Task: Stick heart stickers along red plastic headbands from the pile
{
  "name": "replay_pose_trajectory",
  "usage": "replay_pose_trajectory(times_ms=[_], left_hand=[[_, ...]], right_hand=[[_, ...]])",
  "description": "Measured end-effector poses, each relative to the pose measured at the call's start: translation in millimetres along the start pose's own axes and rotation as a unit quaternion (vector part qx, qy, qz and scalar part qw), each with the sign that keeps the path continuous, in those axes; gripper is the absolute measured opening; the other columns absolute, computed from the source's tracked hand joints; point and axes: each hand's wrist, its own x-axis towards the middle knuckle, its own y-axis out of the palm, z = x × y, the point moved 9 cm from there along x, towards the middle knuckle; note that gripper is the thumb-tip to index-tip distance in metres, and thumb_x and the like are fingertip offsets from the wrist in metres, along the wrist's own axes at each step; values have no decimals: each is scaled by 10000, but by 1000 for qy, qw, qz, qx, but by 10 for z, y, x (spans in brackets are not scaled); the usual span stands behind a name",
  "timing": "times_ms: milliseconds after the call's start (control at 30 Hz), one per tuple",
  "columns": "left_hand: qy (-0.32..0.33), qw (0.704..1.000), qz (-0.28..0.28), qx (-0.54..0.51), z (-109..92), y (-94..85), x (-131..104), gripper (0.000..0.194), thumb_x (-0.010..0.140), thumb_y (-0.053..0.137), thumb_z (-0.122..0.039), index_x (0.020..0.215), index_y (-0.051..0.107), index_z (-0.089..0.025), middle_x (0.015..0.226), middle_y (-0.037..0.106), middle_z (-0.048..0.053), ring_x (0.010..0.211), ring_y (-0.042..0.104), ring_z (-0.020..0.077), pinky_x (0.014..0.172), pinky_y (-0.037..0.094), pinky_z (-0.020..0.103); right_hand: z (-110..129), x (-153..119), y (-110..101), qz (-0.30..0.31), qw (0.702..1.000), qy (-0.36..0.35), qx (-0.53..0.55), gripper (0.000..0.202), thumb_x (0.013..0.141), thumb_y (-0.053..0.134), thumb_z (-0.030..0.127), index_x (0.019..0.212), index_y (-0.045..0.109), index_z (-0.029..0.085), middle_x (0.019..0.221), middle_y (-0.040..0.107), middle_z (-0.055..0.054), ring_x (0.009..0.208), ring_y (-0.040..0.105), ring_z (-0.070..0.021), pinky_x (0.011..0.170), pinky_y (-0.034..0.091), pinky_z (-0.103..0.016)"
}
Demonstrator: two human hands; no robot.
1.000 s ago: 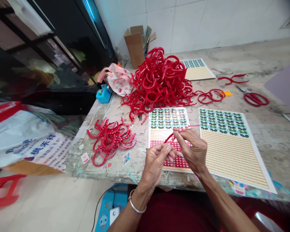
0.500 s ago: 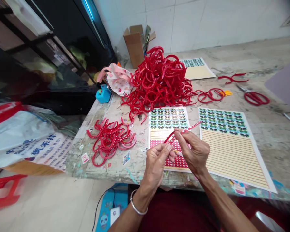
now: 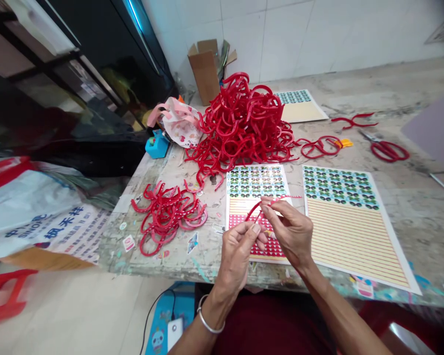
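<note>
Between finger and thumb, my left hand grips a thin red curved headband above the table. My right hand is closed in a pinch at the band's upper part, holding a narrow red strip with white dots. The strip's free end sticks out to the right. Part of the band is hidden by my fingers. Below my hands lies a sticker sheet with green-blue prints, plain lines and red dotted rows. A smaller heap of dotted red headbands lies left of my hands.
Behind stands a large pile of red headbands. A second sticker sheet lies at right, with scissors beyond it. A cardboard box, a pink-handled bag and a blue tape dispenser stand behind.
My right hand has shifted slightly left along the headband. The strip's free end has dropped from slanting upward to nearly level. My left hand keeps its grip.
</note>
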Motion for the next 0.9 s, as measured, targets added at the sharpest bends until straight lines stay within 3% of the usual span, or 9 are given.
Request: replay_pose_trajectory(times_ms=[200, 367, 633, 800, 900], left_hand=[[10, 1000, 18, 11, -31, -31, -13, 177, 845, 573, -245, 818, 676, -103, 663, 599, 16, 561, 495, 63, 617, 393, 200], [-12, 997, 61, 39, -44, 9, -21, 219, 856, 555, -288, 822, 673, -107, 707, 626, 39, 583, 531, 87, 633, 419, 230], [-16, 993, 72, 93, -51, 49, 15, 274, 845, 556, -341, 721, 646, -115, 676, 631, 41, 566, 533, 94, 607, 417, 228], [-4, 984, 115, 138, -82, 163, 55, 284, 857, 523, -343, 699, 616, -126, 611, 570, 15, 574, 530, 105, 629, 419, 242], [-18, 979, 131, 155, -41, 204, 79, 288, 852, 514, -378, 695, 567, -143, 582, 502, -17, 517, 504, 94, 558, 404, 229]], right_hand=[[-134, -30, 80, 21, 997, 44, 53, 141, 818, 598, 195, 943, 662, 203, 1037, 666, -69, 960, 635, -196, 637, 594, -284], [39, -38, 14, 19, 999, -25, -15, 149, 808, 602, 159, 938, 662, 201, 999, 684, -77, 916, 646, -195, 692, 584, -316], [192, -75, -46, 25, 992, -95, -77, 158, 782, 616, 103, 895, 660, 203, 957, 697, -68, 888, 658, -200, 733, 560, -327], [223, -128, -60, 30, 984, -146, -98, 225, 786, 611, 95, 975, 658, 206, 986, 700, -72, 916, 662, -203, 792, 558, -346], [243, -178, -34, 44, 975, -177, -123, 278, 799, 595, 92, 1047, 641, 207, 1024, 694, -78, 951, 655, -200, 833, 551, -349]])
